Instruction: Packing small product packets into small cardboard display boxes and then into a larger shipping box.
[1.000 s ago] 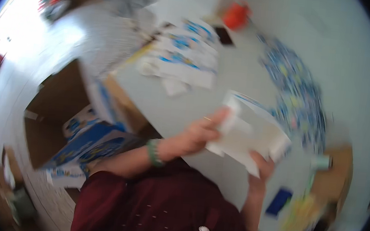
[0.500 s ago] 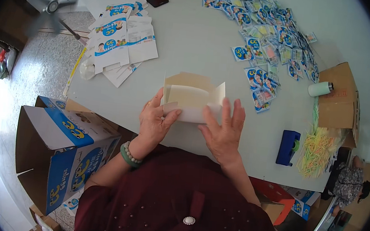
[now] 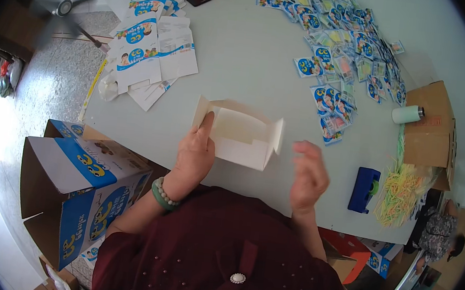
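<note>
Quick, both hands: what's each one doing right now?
Left hand: open, fingers pressing the folded white cardboard box, not gripping.
Right hand: loosely curled, empty, just clear of the box.

I see my left hand [image 3: 194,155] lying flat, fingers stretched far, forearm running back near-left. My right hand [image 3: 308,175] hangs lifted, fingers loosely curled, gripping nothing.
</note>
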`<state>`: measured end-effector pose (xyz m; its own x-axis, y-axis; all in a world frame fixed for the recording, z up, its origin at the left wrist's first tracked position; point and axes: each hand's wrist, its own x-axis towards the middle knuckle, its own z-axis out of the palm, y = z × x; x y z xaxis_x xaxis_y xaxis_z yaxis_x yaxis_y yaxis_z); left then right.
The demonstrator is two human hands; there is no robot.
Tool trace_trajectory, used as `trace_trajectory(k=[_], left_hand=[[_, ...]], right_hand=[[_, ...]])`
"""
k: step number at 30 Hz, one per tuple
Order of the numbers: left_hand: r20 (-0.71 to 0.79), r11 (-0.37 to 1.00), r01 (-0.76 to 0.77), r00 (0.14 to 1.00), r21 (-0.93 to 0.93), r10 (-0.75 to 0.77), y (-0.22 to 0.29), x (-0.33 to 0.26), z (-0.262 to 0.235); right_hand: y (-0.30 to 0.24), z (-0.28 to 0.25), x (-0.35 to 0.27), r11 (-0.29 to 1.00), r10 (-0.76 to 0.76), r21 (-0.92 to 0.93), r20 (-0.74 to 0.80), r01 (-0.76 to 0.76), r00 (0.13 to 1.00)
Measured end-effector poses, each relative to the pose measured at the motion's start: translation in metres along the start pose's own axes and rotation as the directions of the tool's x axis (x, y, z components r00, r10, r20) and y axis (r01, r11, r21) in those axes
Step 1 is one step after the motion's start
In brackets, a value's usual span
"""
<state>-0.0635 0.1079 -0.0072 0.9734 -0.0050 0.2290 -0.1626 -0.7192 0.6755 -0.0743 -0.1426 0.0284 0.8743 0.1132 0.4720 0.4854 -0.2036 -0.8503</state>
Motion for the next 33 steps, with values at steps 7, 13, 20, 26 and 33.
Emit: trace_trajectory(k=[7, 13, 20, 26, 33], left_hand=[[0.190, 0.966, 0.136, 0.965, 0.218, -0.179, 0.027, 0.005, -0.006], [0.222, 0.640, 0.050, 0.956, -0.766, 0.191, -0.010, 0.011, -0.052], [0.325, 0.707, 0.333, 0.933, -0.624, -0.152, -0.002, 0.037, -0.008], [0.486, 0.603, 0.443, 0.868, -0.664, -0.102, -0.011, 0.041, -0.004], [0.474, 0.720, 0.425, 0.867, -0.548, -0.150, -0.018, 0.045, -0.003]], right_hand=[[0.039, 0.051, 0.009, 0.896, 0.441, -0.031, -0.053, -0.443, 0.896], [0.038, 0.053, 0.016, 0.800, 0.533, -0.282, -0.071, -0.530, 0.843], [0.037, 0.057, 0.016, 0.826, 0.509, -0.288, 0.015, -0.484, 0.860], [0.044, 0.029, 0.017, 0.993, 0.072, -0.109, 0.278, -0.043, 0.958], [0.004, 0.034, 0.040, 0.848, 0.249, -0.530, 0.375, -0.014, 0.893]])
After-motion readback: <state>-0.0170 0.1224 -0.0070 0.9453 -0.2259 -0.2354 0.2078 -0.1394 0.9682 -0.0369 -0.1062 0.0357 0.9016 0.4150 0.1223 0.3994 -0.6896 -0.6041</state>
